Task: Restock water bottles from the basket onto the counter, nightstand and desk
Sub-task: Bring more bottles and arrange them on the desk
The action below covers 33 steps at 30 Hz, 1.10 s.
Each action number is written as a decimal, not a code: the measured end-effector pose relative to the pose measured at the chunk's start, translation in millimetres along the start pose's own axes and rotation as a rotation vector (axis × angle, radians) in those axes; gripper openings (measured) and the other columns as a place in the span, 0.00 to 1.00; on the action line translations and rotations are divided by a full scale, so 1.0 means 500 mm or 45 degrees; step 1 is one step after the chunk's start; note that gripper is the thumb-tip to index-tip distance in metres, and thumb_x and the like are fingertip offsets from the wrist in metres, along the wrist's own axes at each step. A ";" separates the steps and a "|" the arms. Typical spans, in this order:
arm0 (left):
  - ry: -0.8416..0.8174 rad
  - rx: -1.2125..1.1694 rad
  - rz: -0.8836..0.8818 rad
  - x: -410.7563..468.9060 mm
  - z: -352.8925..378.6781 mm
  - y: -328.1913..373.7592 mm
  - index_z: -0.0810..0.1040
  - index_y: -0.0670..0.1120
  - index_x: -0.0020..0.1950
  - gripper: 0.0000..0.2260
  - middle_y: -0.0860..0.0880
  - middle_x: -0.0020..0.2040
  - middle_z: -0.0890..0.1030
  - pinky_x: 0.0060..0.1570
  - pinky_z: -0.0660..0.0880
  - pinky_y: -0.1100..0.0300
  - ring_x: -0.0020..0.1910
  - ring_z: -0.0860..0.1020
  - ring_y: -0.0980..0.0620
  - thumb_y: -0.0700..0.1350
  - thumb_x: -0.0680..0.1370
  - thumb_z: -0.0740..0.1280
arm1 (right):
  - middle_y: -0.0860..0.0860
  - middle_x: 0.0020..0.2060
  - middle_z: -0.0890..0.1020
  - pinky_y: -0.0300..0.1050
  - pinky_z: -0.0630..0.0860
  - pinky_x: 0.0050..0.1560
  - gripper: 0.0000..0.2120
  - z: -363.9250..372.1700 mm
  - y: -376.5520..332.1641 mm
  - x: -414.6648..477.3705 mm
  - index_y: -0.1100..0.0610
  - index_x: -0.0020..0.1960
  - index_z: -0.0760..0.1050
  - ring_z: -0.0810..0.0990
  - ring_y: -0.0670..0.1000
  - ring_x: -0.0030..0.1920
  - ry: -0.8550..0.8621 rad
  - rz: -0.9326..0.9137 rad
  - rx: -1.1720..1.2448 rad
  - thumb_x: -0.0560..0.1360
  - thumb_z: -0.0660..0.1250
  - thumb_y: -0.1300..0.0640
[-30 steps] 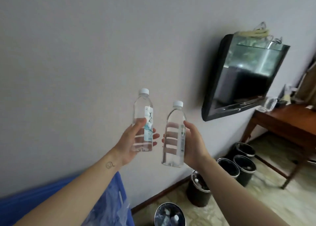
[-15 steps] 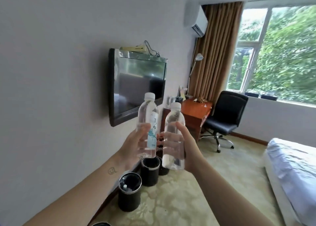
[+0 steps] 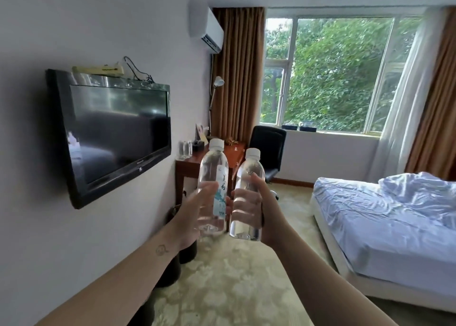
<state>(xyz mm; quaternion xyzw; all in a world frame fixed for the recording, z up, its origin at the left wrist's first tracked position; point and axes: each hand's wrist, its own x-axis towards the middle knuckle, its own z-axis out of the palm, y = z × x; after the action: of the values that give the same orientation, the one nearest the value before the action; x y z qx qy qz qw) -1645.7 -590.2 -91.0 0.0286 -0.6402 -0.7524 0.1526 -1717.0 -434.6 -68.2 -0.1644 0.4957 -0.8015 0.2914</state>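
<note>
I hold two clear water bottles upright in front of me, side by side and almost touching. My left hand (image 3: 191, 217) grips the left bottle (image 3: 213, 175), which has a white cap and a blue-and-white label. My right hand (image 3: 267, 213) grips the right bottle (image 3: 249, 177), also white-capped. Beyond them, against the left wall, stands the red-brown wooden desk (image 3: 187, 164) with small items on top. The basket is out of view.
A black TV (image 3: 118, 133) hangs on the left wall. Black bins (image 3: 170, 271) line the floor under it. A black office chair (image 3: 270, 150) sits by the desk. The bed (image 3: 385, 217) with pale blue sheets fills the right, with patterned carpet (image 3: 229, 276) between.
My view has swung right and up from the wall and TV into the room, bringing desk, chair, window and bed into sight. Both bottles stay in my hands, now closer together.
</note>
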 end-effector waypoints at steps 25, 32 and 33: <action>-0.212 0.022 -0.070 0.552 -0.138 -0.033 0.76 0.46 0.63 0.38 0.40 0.52 0.84 0.35 0.79 0.57 0.45 0.84 0.44 0.66 0.60 0.74 | 0.47 0.29 0.77 0.37 0.73 0.26 0.16 -0.040 -0.071 0.483 0.53 0.51 0.69 0.74 0.44 0.28 0.074 -0.122 0.060 0.73 0.68 0.44; -0.242 -0.001 -0.083 0.655 -0.137 -0.069 0.77 0.49 0.60 0.34 0.43 0.50 0.85 0.37 0.80 0.55 0.46 0.84 0.43 0.66 0.60 0.74 | 0.47 0.29 0.78 0.38 0.74 0.27 0.20 -0.086 -0.074 0.567 0.54 0.51 0.69 0.76 0.44 0.27 0.120 -0.116 0.033 0.69 0.70 0.42; -0.248 -0.013 -0.087 0.671 -0.134 -0.074 0.77 0.50 0.60 0.33 0.43 0.50 0.85 0.37 0.80 0.55 0.47 0.84 0.43 0.65 0.60 0.74 | 0.46 0.29 0.78 0.38 0.74 0.28 0.22 -0.097 -0.076 0.581 0.53 0.52 0.68 0.76 0.44 0.28 0.126 -0.126 0.017 0.68 0.71 0.41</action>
<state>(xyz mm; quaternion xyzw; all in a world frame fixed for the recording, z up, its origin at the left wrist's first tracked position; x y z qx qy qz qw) -1956.4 -738.4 -87.8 -0.0234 -0.6467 -0.7597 0.0640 -1980.7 -570.8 -64.0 -0.1470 0.4956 -0.8252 0.2277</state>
